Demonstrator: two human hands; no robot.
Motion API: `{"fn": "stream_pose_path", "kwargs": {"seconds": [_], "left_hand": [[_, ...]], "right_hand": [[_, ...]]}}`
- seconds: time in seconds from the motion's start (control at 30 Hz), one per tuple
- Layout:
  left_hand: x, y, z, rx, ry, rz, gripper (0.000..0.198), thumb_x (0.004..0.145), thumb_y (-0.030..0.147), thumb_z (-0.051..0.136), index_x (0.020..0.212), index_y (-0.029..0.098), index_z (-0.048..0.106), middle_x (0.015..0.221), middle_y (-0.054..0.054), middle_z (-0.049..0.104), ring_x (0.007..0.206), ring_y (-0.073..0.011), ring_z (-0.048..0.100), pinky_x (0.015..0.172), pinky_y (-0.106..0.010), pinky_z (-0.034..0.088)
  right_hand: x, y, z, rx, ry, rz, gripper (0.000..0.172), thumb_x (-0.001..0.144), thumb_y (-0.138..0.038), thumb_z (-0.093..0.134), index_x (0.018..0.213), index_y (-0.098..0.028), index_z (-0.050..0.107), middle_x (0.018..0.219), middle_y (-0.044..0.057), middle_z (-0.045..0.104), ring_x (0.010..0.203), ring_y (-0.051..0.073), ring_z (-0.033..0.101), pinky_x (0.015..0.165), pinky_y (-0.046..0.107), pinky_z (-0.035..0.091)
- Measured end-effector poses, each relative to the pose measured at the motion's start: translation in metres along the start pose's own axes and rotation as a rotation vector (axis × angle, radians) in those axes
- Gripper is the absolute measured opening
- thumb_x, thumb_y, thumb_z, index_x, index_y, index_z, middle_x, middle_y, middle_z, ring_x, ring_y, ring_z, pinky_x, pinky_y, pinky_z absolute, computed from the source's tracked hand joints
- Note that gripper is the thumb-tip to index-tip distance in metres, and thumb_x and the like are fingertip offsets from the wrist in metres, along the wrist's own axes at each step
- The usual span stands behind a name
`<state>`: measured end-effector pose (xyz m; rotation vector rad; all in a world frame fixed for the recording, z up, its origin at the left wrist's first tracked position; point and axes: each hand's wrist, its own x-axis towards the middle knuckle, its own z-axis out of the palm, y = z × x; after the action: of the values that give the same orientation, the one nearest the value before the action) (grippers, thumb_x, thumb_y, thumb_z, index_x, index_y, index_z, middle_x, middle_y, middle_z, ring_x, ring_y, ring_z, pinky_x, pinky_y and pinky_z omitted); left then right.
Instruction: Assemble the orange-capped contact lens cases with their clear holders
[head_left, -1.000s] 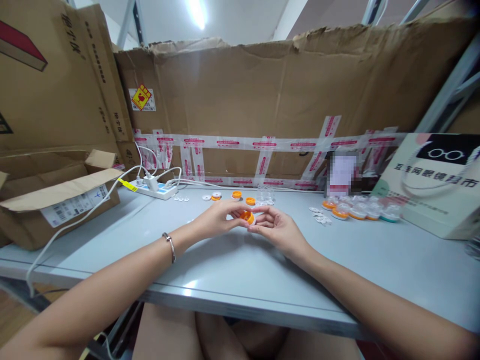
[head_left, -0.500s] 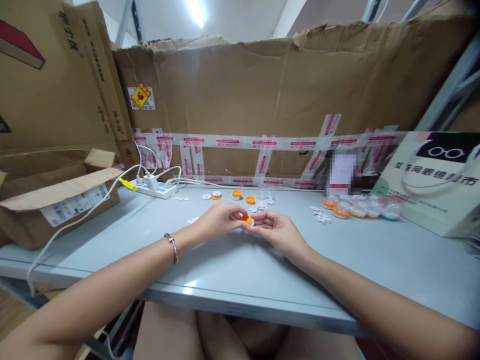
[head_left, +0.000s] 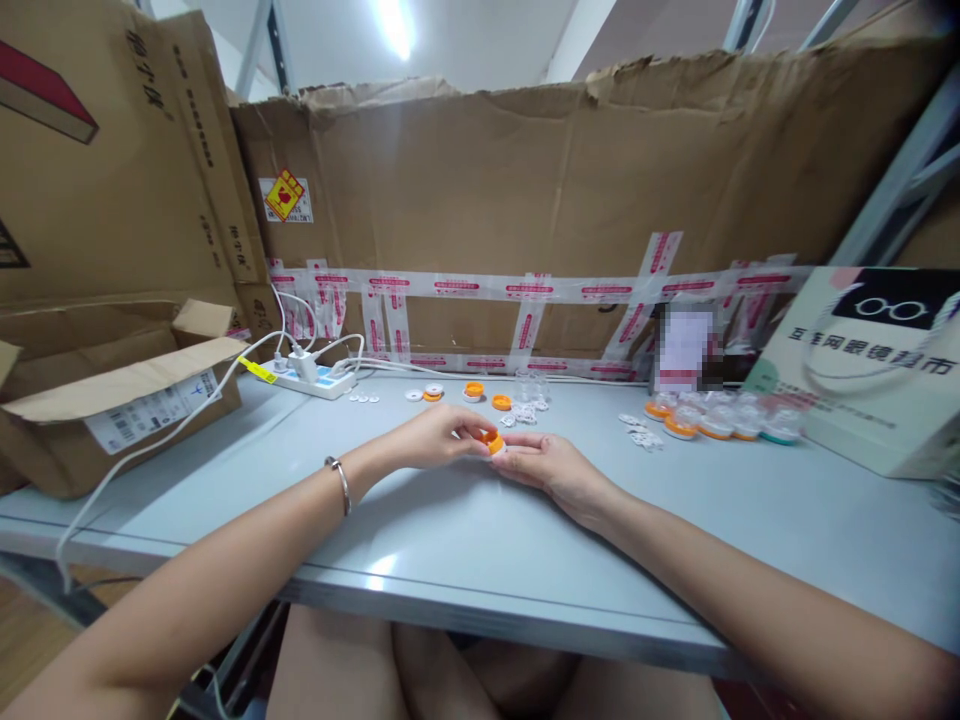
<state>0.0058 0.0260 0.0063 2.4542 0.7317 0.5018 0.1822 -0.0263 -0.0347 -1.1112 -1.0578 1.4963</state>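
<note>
Between my two hands, a little above the table, is a small orange round part with a white base (head_left: 493, 443). My left hand (head_left: 450, 437) pinches its orange side from the left, fingers closed. From the right, my right hand (head_left: 546, 464) grips the white base with its fingertips. Just behind lie an orange ring (head_left: 501, 402), white small pieces (head_left: 525, 412) and clear plastic domes (head_left: 531, 385). An orange-and-white round part (head_left: 473, 391) and another one (head_left: 433, 392) stand farther back, beside a white disc (head_left: 414, 395).
Several clear-topped containers with orange or green bases (head_left: 716, 424) stand at the right, near white pieces (head_left: 640, 433) and a paper bag (head_left: 862, 370). At the left are a power strip (head_left: 330, 382), its cable and an open cardboard box (head_left: 120, 390). A large carton (head_left: 487, 180) walls the back.
The orange part has tipped more upright and sits slightly lower in my hands. My right fingers have straightened a little along its white base.
</note>
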Motion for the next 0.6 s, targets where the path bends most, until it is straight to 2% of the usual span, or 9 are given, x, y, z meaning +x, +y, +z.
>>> {"fn": "stream_pose_path", "kwargs": {"seconds": [0.17,0.4,0.6], "left_hand": [[-0.001,0.005,0.002,0.047,0.039,0.039,0.022,0.076,0.024,0.056,0.094,0.013,0.062,0.087,-0.007,0.067,0.076,-0.0142,0.061,0.066,-0.022,0.046],[-0.004,0.017,0.000,-0.016,0.067,0.000,0.025,0.074,0.025,0.058,0.094,0.011,0.060,0.084,-0.008,0.067,0.074,-0.0138,0.061,0.068,-0.025,0.049],[-0.006,0.016,-0.004,-0.080,0.032,-0.003,0.027,0.075,0.027,0.056,0.098,0.012,0.060,0.089,-0.008,0.065,0.080,-0.0147,0.060,0.070,-0.026,0.049]], "right_hand": [[-0.002,0.000,0.001,-0.067,0.012,-0.041,0.045,0.052,-0.022,0.077,0.093,-0.015,0.060,0.074,0.001,0.071,0.067,0.014,0.066,0.075,0.029,0.051],[-0.004,-0.003,0.002,-0.086,0.027,-0.073,0.045,0.050,-0.024,0.078,0.090,-0.015,0.061,0.072,0.001,0.071,0.066,0.013,0.065,0.073,0.028,0.050],[-0.006,-0.005,0.003,-0.108,0.030,-0.091,0.044,0.048,-0.025,0.078,0.089,-0.016,0.062,0.073,0.002,0.071,0.068,0.014,0.066,0.075,0.028,0.050]]}}
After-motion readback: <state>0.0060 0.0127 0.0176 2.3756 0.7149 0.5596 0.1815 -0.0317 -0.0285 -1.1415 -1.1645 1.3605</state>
